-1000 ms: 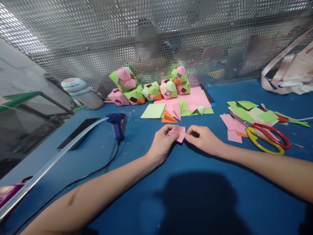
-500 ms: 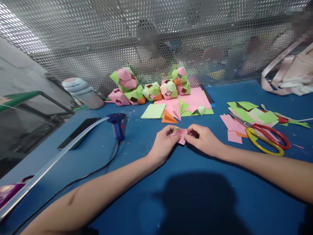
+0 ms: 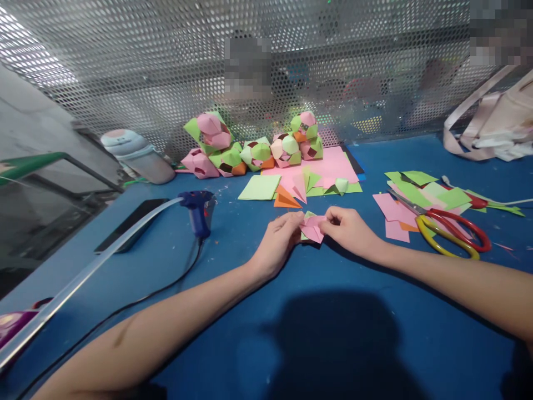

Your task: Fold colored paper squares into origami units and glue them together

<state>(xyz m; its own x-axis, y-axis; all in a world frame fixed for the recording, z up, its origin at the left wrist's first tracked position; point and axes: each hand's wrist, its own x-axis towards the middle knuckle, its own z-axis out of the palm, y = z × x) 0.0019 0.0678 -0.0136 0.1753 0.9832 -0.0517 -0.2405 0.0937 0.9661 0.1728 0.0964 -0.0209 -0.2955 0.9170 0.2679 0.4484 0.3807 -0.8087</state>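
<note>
A small folded piece of pink and green paper (image 3: 313, 226) is held between the two hands, just above or on the table. The left hand (image 3: 276, 243) has its thumb and fingers closed on the paper's left side, while the right hand (image 3: 350, 231) pinches its right edge between thumb and forefinger. Just beyond the grip lies an orange folded piece (image 3: 286, 197), with a pale green stack (image 3: 259, 187) to its left and a large pink sheet (image 3: 331, 161) behind. Farther back, a row of hollow paper balls (image 3: 257, 154), some stacked, shows dark openings; their insides are too dim to read. Left of the grip, a blue glue gun (image 3: 199, 215) stands with a long clear glue stick (image 3: 83, 272) running into its back, near a flat black object (image 3: 135, 219). Beyond that leans a lidded bottle (image 3: 146, 163), its contents hidden. To the right of the grip, scissors (image 3: 453, 229) with red and yellow handles lie across loose paper pieces (image 3: 437, 193), and a pale bag (image 3: 510, 119) sits farther off. Everything rests on a blue table (image 3: 233, 339), backed by a perforated metal screen (image 3: 166, 94).
</note>
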